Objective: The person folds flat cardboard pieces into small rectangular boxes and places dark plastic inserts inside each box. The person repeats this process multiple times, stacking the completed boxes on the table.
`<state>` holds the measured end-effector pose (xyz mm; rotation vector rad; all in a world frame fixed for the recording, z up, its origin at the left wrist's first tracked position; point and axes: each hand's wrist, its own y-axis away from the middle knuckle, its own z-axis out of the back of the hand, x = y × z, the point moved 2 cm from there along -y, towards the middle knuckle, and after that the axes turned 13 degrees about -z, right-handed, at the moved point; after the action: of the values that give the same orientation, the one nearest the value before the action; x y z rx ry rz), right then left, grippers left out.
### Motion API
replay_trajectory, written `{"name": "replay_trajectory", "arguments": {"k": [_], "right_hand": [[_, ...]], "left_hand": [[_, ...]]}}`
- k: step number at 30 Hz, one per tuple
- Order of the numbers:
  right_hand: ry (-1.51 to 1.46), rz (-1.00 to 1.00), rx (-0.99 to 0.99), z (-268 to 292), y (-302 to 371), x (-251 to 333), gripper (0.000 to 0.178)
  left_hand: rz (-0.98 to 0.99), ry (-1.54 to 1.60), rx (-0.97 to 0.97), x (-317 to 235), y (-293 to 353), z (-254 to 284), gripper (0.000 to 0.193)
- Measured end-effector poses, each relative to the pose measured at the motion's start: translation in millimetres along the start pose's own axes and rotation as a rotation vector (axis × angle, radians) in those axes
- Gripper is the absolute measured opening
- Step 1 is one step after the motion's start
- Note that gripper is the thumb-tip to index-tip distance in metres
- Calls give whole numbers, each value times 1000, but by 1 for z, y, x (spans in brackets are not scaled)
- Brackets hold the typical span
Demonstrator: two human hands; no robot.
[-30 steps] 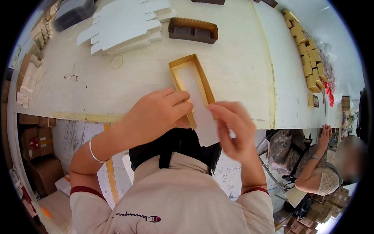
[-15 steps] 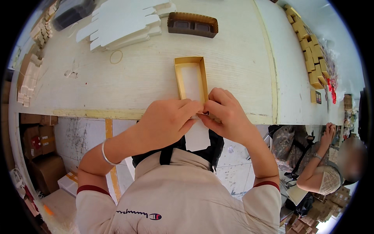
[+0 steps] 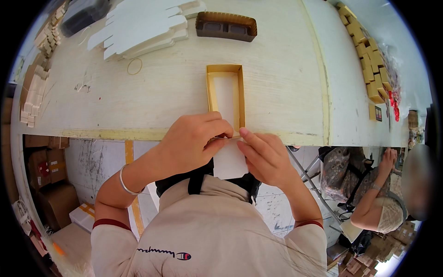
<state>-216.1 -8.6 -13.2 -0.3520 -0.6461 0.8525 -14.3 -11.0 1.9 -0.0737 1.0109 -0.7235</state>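
Note:
A shallow gold cardboard box (image 3: 239, 99) with a pale inside lies lengthwise in front of me, its near end at the table's front edge. At that end my left hand (image 3: 196, 138) is closed, thumb and curled fingers pinching the end flap. My right hand (image 3: 265, 154) is at the near right corner, its straighter fingertips above and below the flap's edge. The fingers partly hide the near wall and flap. Beyond the box sits a brown plastic tray (image 3: 226, 34) with two compartments.
White flat cardboard blanks (image 3: 143, 25) are stacked at the far left, with a rubber band (image 3: 134, 66) beside them. Dark trays (image 3: 85, 16) stand in the far left corner. Gold boxes (image 3: 369, 55) line the right side. Another person's arm (image 3: 369, 196) is at the right.
My right hand has shifted down and outward, its fingers straightening from a tight pinch. The left hand has moved slightly left, still gripping the flap. The box remains in place.

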Motion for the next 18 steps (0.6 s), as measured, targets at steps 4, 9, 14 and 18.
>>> {"name": "replay_trajectory", "arguments": {"k": [4, 9, 14, 18], "right_hand": [[-360, -190, -70, -5, -17, -6, 31], [-853, -579, -89, -19, -21, -2, 32], [-236, -362, -47, -11, -24, 2, 34], [218, -97, -63, -7, -24, 8, 34]], "left_hand": [[113, 310, 40, 0, -1, 11, 23], [141, 325, -17, 1, 3, 9, 21], [168, 226, -177, -5, 1, 2, 19], [-65, -286, -133, -15, 7, -4, 15]]}}
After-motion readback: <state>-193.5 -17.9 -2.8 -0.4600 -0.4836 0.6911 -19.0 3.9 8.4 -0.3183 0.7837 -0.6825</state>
